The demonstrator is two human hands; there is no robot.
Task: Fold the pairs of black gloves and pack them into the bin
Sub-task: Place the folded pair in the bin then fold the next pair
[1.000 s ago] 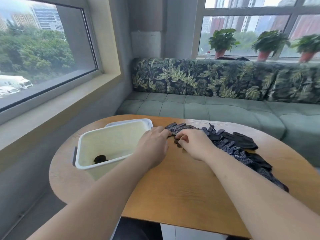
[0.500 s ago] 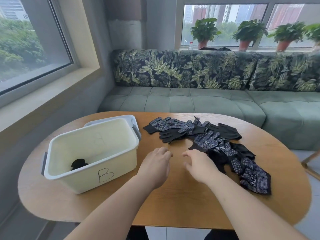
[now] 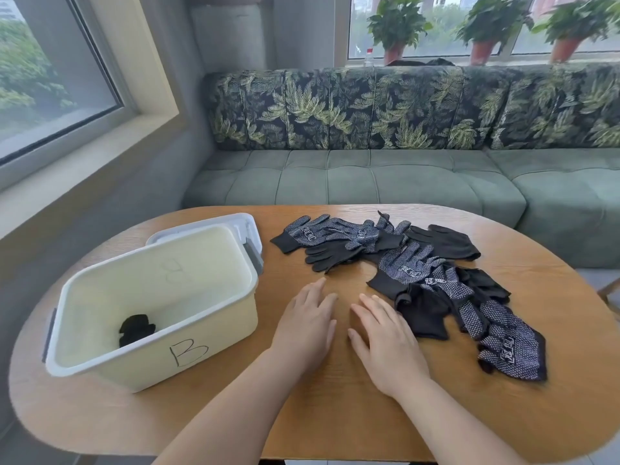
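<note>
Oval wooden table (image 3: 335, 417), light oak grain, seen from the near edge.

Left hand (image 3: 307, 325): palm down on the tabletop near the middle, fingers straight and loosely spread, holding nothing.

Right hand (image 3: 385, 340): just beside the left, also palm down, fingers straight and slightly fanned, holding nothing. Its outer side lies just beside a plain black glove (image 3: 424, 313) at the near end of the pile. Cannot tell if skin touches cloth.

Loose pile of black knit gloves (image 3: 416, 268): spread over the right half of the table, from the far edge toward the right edge. Many are palm up with white grip dots and a white logo, and some are plain black. They overlap and are unfolded.

Cream rectangular plastic bin (image 3: 134, 370): sits on the left half of the table and is open-topped. A hand-drawn "B" is on the near wall, and there are grey handles at both ends. 1 small folded black glove bundle (image 3: 136, 328) lies on its floor, toward the near left corner.

Pale grey bin lid (image 3: 240, 223): lies flat at the bin's far end, partly under it, near the far edge of the table.

Behind the table is a green tufted bench sofa (image 3: 369, 182) with a leaf-print backrest. 3 potted green plants (image 3: 396, 25) in terracotta pots stand on the sill above. Large window (image 3: 50, 72) at left, trees outside.
</note>
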